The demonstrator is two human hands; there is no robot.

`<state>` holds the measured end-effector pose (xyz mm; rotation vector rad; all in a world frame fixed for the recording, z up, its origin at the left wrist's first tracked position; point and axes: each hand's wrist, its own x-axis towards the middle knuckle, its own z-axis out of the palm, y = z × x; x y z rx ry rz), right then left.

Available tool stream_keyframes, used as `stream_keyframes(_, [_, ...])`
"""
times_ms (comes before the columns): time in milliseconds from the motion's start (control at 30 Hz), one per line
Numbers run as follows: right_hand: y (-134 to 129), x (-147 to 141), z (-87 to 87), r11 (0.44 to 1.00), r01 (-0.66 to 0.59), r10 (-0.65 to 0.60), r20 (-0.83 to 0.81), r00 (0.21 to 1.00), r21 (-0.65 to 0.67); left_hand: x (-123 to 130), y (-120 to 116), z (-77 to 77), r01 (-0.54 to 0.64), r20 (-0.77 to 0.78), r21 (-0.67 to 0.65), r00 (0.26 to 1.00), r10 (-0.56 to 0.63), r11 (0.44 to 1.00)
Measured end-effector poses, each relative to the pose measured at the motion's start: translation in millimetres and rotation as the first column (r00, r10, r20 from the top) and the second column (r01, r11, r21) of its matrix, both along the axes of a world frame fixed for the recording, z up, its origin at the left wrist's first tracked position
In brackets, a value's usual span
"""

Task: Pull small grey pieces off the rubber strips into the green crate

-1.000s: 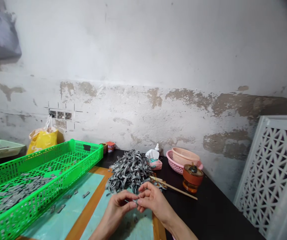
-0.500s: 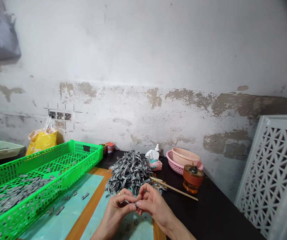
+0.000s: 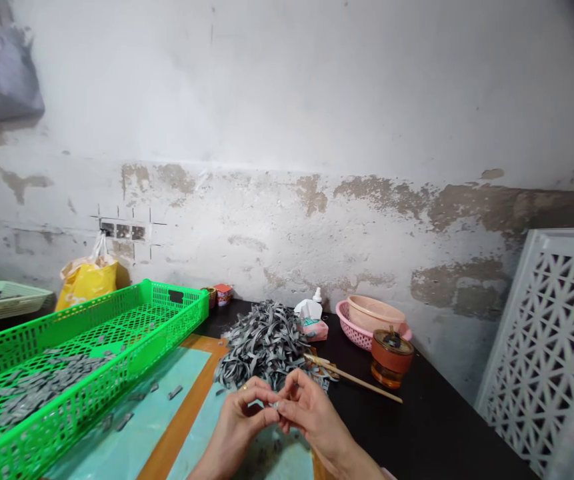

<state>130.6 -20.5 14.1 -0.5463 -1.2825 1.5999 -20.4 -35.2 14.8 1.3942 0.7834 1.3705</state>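
Note:
My left hand [image 3: 241, 420] and my right hand [image 3: 309, 413] meet fingertip to fingertip over the light-blue work surface [image 3: 191, 433]. Both are closed in a pinch on one small grey piece [image 3: 277, 405], mostly covered by the fingers. Just beyond them rises a heap of grey strips [image 3: 267, 340]. Left of my hands stands a long green plastic crate [image 3: 131, 373], with many small flat grey pieces [image 3: 51, 390] on its floor. A few similar pieces [image 3: 175, 393] lie loose on the blue sheet beside the crate.
A wooden stick [image 3: 367, 387] lies right of the heap, near an amber jar [image 3: 391, 360]. Behind are pink basins [image 3: 374, 313], a tissue pack [image 3: 314, 329] and small red tins [image 3: 223, 293]. A yellow bag [image 3: 87, 283] and white lattice panel [image 3: 547, 347] flank the table.
The whole scene has shifted slightly right in view. Both hands keep their pinch on the small grey piece, with only slight finger movement.

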Motion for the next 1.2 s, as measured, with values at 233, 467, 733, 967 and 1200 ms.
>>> stream_keyframes(233, [4, -1, -3.6, 0.998, 0.023, -0.024, -0.013, 1.000, -0.063, -4, 5, -6.9, -0.085, -0.080, 0.063, 0.993, 0.089, 0.994])
stream_keyframes(467, [6, 2, -8.0, 0.995, 0.028, -0.026, 0.020, 0.999, -0.092, -6, 6, -4.6, -0.116, -0.143, 0.064, 0.982, 0.124, 0.991])
stream_keyframes(733, [8, 4, -2.2, 0.997, 0.068, -0.067, 0.062, 0.996, -0.019, -6, 8, -4.6, -0.031, -0.031, -0.071, 0.999, 0.029, 0.997])
stream_keyframes(967, [11, 5, -2.6, 0.994, 0.101, -0.106, 0.111, 0.988, 0.049, -4, 10, -6.2, -0.022, 0.022, -0.170, 0.999, 0.027, 0.985])
stream_keyframes(1200, [13, 3, -6.4, 0.992, 0.105, -0.117, 0.195, 0.974, 0.071, -3, 7, -3.6, -0.005, 0.011, -0.201, 1.000, 0.007, 0.980])
